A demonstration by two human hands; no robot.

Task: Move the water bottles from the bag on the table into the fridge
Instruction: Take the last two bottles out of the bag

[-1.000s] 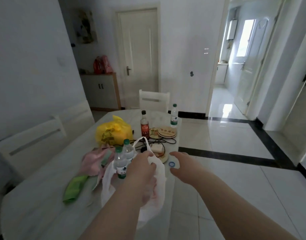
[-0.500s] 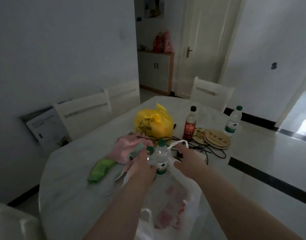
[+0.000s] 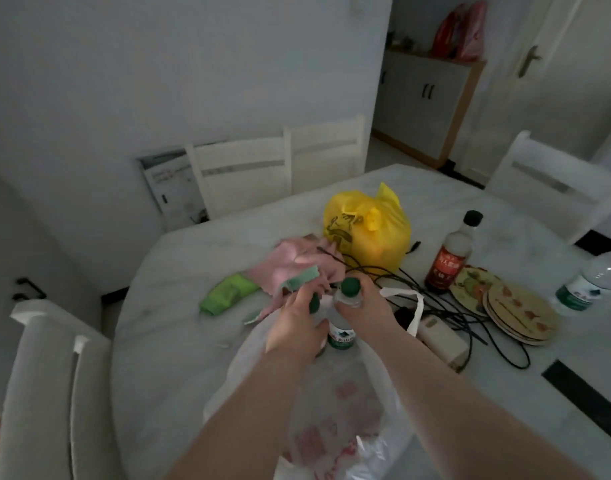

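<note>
Fingers [image 3: 302,294] of left hand [image 3: 293,329], right hand [image 3: 370,310] grasping bottles [image 3: 342,337] in bag [image 3: 335,414], cables [image 3: 446,308] beside

One clear, green-capped water bottle [image 3: 342,337] stands upright in the mouth of the white, red-printed bag [image 3: 349,403] on the table [image 3: 179,341] — a second bottle [image 3: 314,304], largely hidden, stands just beside it.

Nothing fully legible; dim, blurred.
Water bottle [image 3: 342,336] in white bag [image 3: 345,400], centre near: green label, white mtn logo, white Chinese chars under it, unreadable.
White bag: red print, illegible.
Dark sauce bottle [image 3: 451,258], right: red label, pale Chinese chars, can't read.
Yellow bag [image 3: 366,230], far centre: dark printed figure w/ lettering, illegible.
2nd bottle [image 3: 588,282], far right edge: green label, no readable txt.
</note>
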